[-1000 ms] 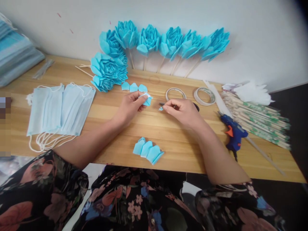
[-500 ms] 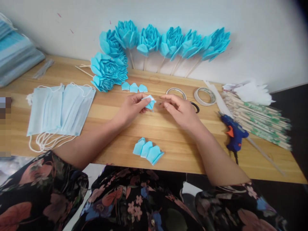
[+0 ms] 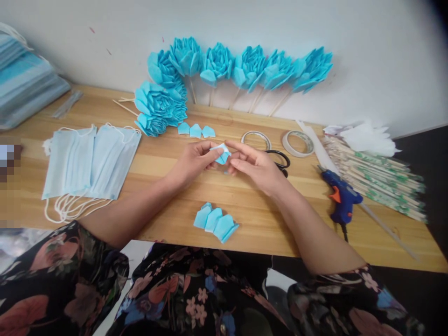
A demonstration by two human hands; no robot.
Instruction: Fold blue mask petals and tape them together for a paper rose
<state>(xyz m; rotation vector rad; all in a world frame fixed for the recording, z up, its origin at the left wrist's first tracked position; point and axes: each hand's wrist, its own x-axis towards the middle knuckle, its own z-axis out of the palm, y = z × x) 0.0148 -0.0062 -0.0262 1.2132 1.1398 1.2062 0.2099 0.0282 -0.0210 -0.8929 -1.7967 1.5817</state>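
Note:
Between the thumb and fingers of my left hand is a small folded light-blue petal. My right hand is close at the petal's right edge, index finger and thumb apart; whether they touch it I cannot make out. Beyond my hands, three blue petals lie in a row on the table. Nearer to me is an overlapping cluster of folded blue petals. Black-handled scissors lie partly hidden behind my right hand.
Blue flowers on sticks lean along the wall. Face masks lie at left beside a stacked pile. On the right are a tape roll, a blue glue gun and wrapped chopsticks.
My right hand has moved left and slightly down, closing in on the petal. More of the scissors' black handles shows now. My left hand keeps its hold, and the view has shifted slightly.

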